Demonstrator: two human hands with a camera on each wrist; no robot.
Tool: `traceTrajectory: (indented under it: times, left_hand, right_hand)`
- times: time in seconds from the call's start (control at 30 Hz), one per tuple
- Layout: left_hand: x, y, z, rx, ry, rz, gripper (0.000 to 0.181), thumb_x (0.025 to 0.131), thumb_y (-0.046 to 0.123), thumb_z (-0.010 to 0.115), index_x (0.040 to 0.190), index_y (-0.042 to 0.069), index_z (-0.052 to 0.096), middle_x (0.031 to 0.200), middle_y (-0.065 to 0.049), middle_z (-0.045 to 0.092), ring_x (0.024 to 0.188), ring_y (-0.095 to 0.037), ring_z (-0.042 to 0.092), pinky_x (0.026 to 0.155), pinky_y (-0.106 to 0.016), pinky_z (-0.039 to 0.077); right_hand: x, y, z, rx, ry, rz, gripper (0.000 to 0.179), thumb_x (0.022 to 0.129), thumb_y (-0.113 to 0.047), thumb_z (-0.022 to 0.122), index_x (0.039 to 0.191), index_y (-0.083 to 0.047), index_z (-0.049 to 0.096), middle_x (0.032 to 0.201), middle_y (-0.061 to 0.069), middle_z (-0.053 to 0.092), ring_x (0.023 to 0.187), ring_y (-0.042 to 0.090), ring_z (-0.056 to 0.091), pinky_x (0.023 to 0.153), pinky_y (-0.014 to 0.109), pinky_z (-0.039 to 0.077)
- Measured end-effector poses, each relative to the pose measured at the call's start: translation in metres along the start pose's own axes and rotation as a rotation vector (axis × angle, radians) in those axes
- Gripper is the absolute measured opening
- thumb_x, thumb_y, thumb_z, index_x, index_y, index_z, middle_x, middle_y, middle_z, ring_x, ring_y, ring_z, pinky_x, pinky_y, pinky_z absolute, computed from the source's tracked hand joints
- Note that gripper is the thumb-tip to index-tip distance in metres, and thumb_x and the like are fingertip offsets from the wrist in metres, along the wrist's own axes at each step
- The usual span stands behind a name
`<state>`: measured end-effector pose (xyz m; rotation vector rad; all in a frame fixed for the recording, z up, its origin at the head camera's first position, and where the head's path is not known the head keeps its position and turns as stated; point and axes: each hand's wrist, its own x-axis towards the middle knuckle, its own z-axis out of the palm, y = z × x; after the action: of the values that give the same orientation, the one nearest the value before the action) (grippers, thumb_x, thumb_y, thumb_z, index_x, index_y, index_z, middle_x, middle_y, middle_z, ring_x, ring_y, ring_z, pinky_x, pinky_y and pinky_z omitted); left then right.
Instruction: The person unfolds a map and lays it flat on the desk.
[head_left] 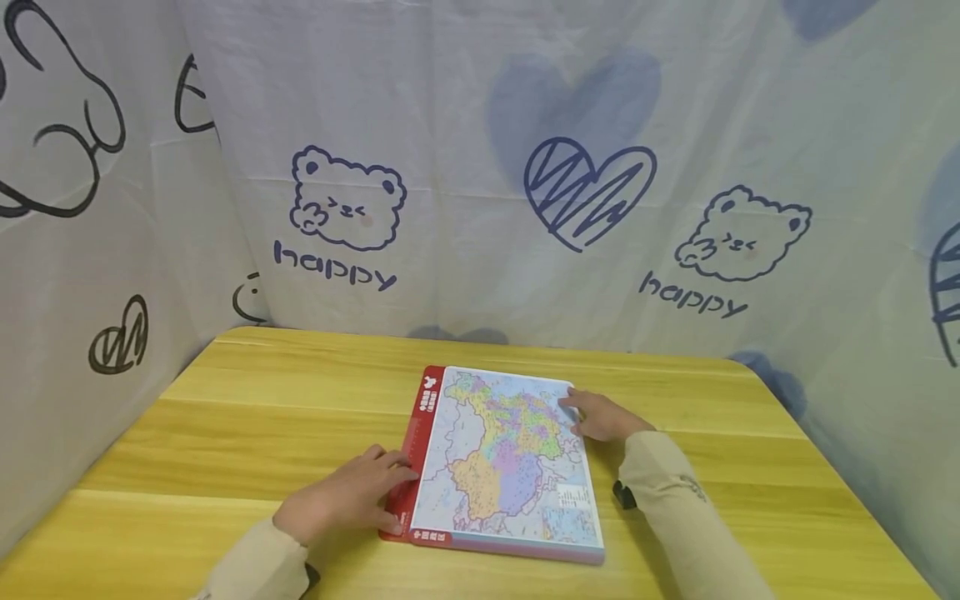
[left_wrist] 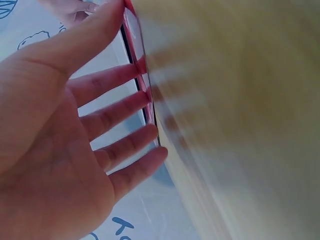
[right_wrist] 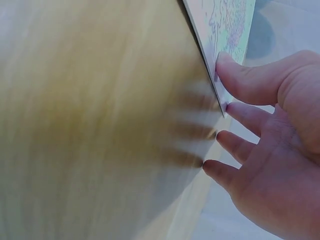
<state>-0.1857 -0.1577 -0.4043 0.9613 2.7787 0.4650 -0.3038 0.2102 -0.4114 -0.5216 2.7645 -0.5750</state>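
A rectangular map board lies flat on the table, its coloured regions facing up and a red strip along its left side. Its near side shows some thickness. My left hand is at the left side, fingers spread over the red strip and thumb by the near left corner. In the left wrist view those fingers are nearly straight against the red edge. At the far right corner, my right hand touches the board. The right wrist view shows the thumb against its edge and the other fingers loosely extended.
The yellow wood-grain table extends around the board on all sides. Behind and beside it hangs a pale cloth printed with hearts, bears and the word "happy". Beige sleeves cover both forearms, with a dark band at the right wrist.
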Motion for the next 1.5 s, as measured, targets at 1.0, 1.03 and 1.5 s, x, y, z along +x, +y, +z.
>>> traceTrajectory:
  times: [1.0,1.03,1.5]
  left_hand:
    - [-0.001,0.004,-0.001,0.011,0.005,-0.047,0.057,0.075,0.027,0.083,0.122,0.003,0.063,0.126,-0.013,0.055,0.098,-0.025,0.044,0.082,-0.042,0.042]
    - [-0.001,0.004,-0.002,0.014,0.005,-0.045,0.056,0.075,0.027,0.083,0.122,0.003,0.063,0.126,-0.013,0.055,0.098,-0.025,0.044,0.081,-0.041,0.042]
    - [-0.001,0.005,-0.002,-0.010,0.008,-0.053,0.057,0.074,0.025,0.084,0.121,0.002,0.063,0.126,-0.013,0.055,0.098,-0.025,0.045,0.082,-0.042,0.043]
  right_hand:
    - [-0.064,-0.085,0.020,-0.262,0.252,-0.421,0.052,0.090,-0.025,0.070,0.132,0.001,0.055,0.135,0.024,0.049,0.123,0.040,0.047,0.099,0.053,0.039]
    - [-0.068,-0.088,0.022,-0.288,0.246,-0.447,0.054,0.089,-0.027,0.070,0.133,0.001,0.054,0.135,0.024,0.049,0.123,0.040,0.048,0.098,0.053,0.039]
    - [-0.097,-0.110,0.055,-0.443,0.025,-0.476,0.070,0.085,-0.055,0.065,0.138,-0.013,0.052,0.143,0.012,0.045,0.129,0.029,0.044,0.101,0.045,0.039]
